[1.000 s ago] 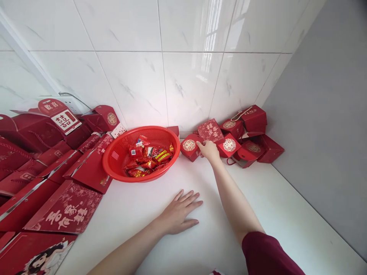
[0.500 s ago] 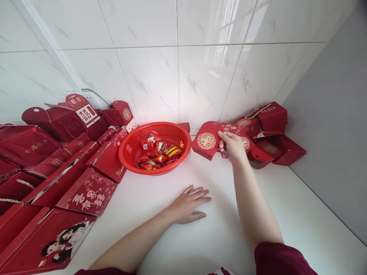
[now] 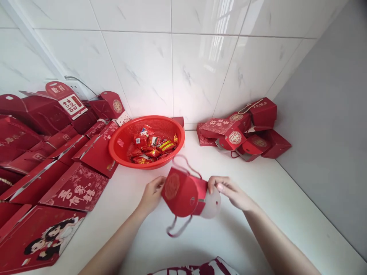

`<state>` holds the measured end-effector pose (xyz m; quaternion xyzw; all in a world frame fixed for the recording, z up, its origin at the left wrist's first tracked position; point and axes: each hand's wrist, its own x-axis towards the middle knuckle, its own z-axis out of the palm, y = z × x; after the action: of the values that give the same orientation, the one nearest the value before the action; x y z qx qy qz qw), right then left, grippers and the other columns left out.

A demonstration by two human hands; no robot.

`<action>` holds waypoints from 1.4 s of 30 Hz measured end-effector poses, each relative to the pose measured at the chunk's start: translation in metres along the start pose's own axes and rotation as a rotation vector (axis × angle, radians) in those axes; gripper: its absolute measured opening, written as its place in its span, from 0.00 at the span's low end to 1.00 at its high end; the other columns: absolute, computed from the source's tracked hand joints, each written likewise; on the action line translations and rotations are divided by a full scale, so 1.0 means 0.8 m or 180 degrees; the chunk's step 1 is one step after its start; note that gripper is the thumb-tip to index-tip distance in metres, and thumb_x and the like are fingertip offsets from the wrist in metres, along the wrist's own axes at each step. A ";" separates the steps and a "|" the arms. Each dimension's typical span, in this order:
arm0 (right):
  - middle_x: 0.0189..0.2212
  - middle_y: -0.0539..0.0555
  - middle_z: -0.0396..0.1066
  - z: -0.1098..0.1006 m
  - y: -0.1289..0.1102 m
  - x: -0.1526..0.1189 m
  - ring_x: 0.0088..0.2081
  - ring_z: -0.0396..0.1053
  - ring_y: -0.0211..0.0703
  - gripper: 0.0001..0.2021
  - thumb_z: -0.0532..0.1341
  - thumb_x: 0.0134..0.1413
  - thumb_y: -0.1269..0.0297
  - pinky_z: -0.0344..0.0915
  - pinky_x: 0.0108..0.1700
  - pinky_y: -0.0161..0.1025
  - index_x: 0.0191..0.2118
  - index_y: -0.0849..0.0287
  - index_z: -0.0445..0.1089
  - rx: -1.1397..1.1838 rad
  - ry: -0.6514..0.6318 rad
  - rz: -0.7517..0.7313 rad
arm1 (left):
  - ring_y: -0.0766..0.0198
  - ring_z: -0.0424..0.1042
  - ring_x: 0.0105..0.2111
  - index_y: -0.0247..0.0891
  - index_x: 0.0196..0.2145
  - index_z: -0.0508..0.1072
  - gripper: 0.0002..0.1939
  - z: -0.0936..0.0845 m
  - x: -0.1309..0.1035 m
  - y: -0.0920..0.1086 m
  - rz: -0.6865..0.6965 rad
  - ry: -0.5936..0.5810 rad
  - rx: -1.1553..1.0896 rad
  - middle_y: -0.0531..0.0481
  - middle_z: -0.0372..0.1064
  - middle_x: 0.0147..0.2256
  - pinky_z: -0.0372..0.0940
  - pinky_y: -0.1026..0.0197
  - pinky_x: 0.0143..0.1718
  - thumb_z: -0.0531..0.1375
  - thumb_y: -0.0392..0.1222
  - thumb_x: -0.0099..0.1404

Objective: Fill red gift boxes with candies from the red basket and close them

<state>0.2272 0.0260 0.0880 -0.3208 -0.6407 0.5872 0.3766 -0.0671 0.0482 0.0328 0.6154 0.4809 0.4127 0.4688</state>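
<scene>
A red gift box (image 3: 181, 193) with a gold round emblem and rounded flaps is held above the white table, tilted, its two cord handles hanging loose on either side. My left hand (image 3: 153, 194) grips its left end, the fingertips partly behind the box. On the other side my right hand (image 3: 229, 191) pinches the pale inner face of a rounded flap, thumb and forefinger closed on it. Just beyond the box sits a red plastic basket (image 3: 114, 149) with several red-wrapped sweets (image 3: 155, 147) inside.
Rows of red gift boxes (image 3: 76, 187) fill the left side of the table. A pile of smaller red boxes (image 3: 246, 131) lies at the back right, by a grey panel (image 3: 321, 114). White wall tiles (image 3: 200, 76) stand behind, with a socket and cable at the left.
My right hand has brought the red gift box from the right pile to the front middle. My left hand has risen off the table and taken hold of the box's left end.
</scene>
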 end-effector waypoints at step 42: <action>0.17 0.46 0.45 0.085 0.042 -0.002 0.20 0.41 0.37 0.19 0.48 0.65 0.61 0.42 0.24 0.37 0.22 0.56 0.43 -0.1908 0.1147 0.1093 | 0.70 0.50 0.20 0.39 0.20 0.50 0.22 0.025 -0.033 0.030 -0.0278 -0.0286 0.0511 0.57 0.45 0.20 0.49 0.65 0.22 0.55 0.47 0.66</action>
<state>0.1683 -0.0064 0.0524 -0.6172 -0.6444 0.3627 0.2690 -0.0480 0.0160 0.0503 0.6473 0.5173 0.3239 0.4566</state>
